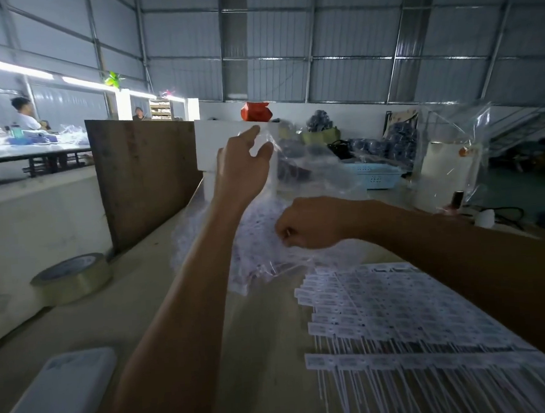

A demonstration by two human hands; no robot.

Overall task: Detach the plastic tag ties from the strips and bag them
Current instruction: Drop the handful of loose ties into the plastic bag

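Two hands work over one table (267,350). The left hand (241,163), raised toward 12 o'clock, pinches the upper edge of one clear plastic bag (310,172) between thumb and fingers, holding its mouth up. The right hand (310,223), just below at about 1 o'clock from centre, is curled into a fist down by the bag's lower part; whether it grips tag ties or only the plastic I cannot tell. The bag's bottom (251,249) sags on the table, filled with loose white tag ties, too many and too blurred to count.

At 4 o'clock lies one spread of strips (383,321) still carrying their ties, in roughly six or seven overlapping rows, tails pointing toward 6 o'clock. One roll of tape (73,277) sits at 9 o'clock beside one upright brown board (145,179). One white box (56,401) lies at 7 o'clock. Two other people sit far off at 10 o'clock
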